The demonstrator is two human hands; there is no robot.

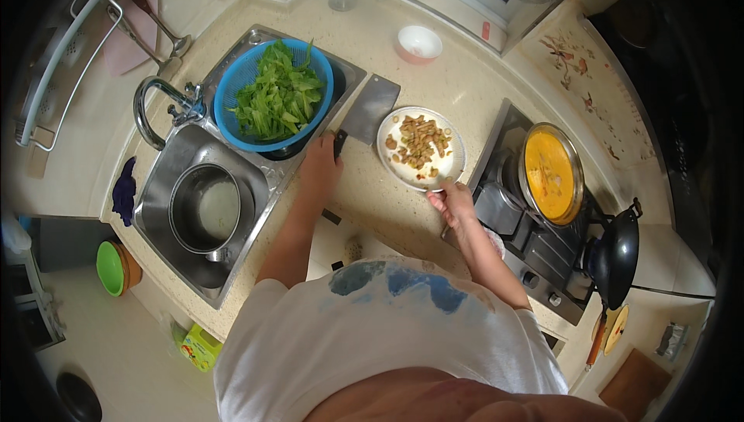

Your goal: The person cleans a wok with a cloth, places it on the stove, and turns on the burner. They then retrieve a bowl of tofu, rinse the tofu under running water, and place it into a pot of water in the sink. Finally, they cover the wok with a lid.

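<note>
The counter (465, 81) is big and pale, and it bends around a corner. On the left a steel sink (167, 189) is set into it, with a round metal pot (205, 206) down inside and a curved tap (159, 104) at the back. On the right is the stove (535, 244). A pan full of orange food (550, 174) sits on it, and a black wok (616, 255) sits at its near end, just past the pan. A blue strainer (232, 85) rests over the far part of the sink, heaped with green leaves (279, 96). Between the sink and the stove lies a white plate (457, 162) with cut-up brown and pale bits on it. The cleaver (370, 108) lies flat on the counter just left of the plate, its wide blade pointing away. The left hand (322, 162) is closed around the cleaver's dark handle. The right hand (453, 201) pinches the near rim of the plate with its fingers curled. Farther back, near the wall, stands a small pink bowl (418, 42), well apart from the hands.
</note>
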